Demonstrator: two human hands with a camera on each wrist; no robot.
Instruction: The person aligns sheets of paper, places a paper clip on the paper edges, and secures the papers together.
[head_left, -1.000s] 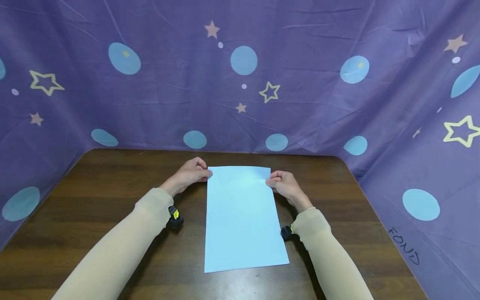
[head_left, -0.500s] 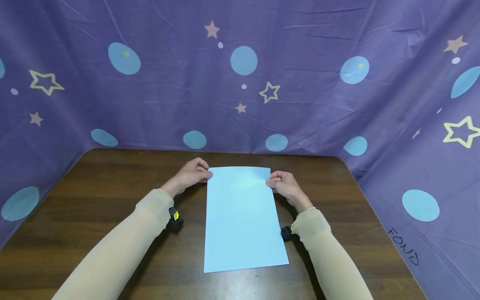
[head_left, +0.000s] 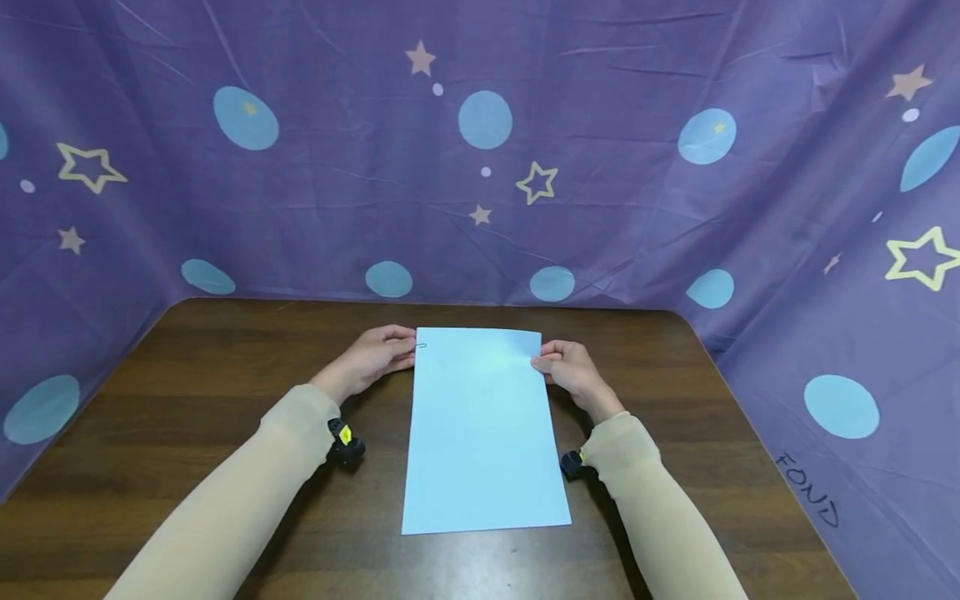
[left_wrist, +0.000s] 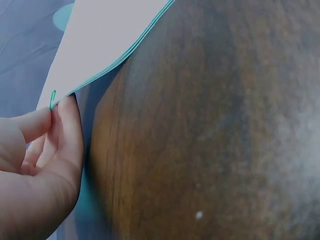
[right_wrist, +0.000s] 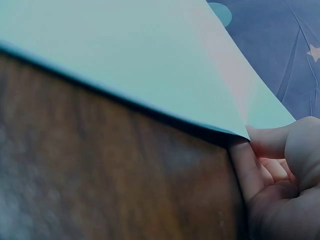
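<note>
A stack of light blue paper sheets lies upright before me over the table, its layered edge showing in the left wrist view. A small green paper clip sits on the left edge near the far corner. My left hand has thumb and fingers at that edge, pinching the clip's outer end, which the thumb partly hides. On the opposite side, my right hand pinches the paper's right edge near the far corner, thumb on top and fingers beneath.
The brown wooden table carries the paper. Purple cloth with stars and blue dots hangs behind and along both sides. A black wrist camera sits under the left sleeve, and another wrist camera under the right.
My left hand has slid off the paper's corner to the left, revealing the paper clip there. The paper has shifted slightly away from me; the right hand keeps its pinch.
</note>
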